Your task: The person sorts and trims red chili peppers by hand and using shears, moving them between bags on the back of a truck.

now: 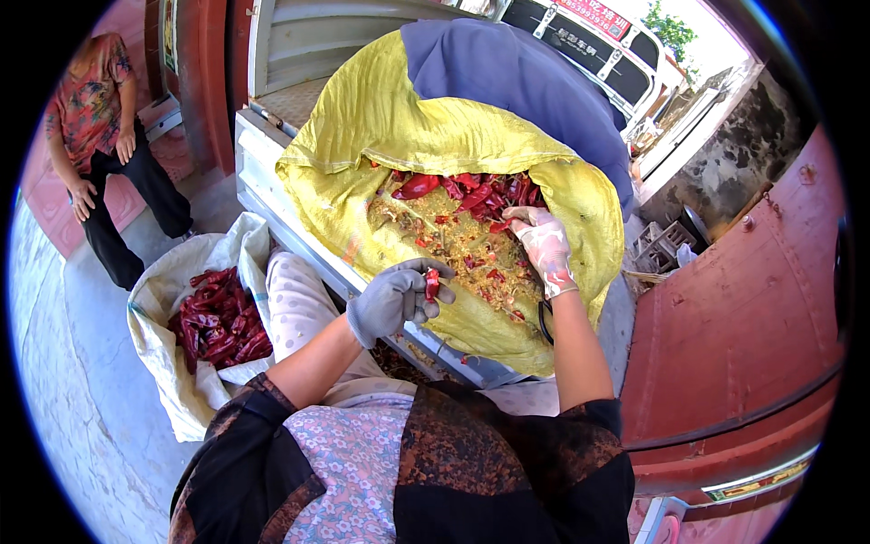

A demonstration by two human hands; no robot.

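Note:
My left hand (391, 301), in a grey glove, pinches a short dried red chili pepper (432, 285) in front of the open yellow woven sack (362, 136). My right hand (544, 243), in a white and pink patterned glove, reaches into the sack's mouth. Its fingertips are closed on a small red chili pepper (500, 226), partly hidden by the fingers. More dried chili peppers (480, 192) lie at the back of the opening. Yellowish seeds and red bits (453, 249) cover the sack's inner side nearer to me.
At my left stands an open white sack (172, 385) holding dark red chili peppers (217, 317). The yellow sack lies on a truck bed (272, 172), with dark blue cloth (507, 63) behind it. A person (100, 136) sits at the far left. A red metal gate (734, 299) is at right.

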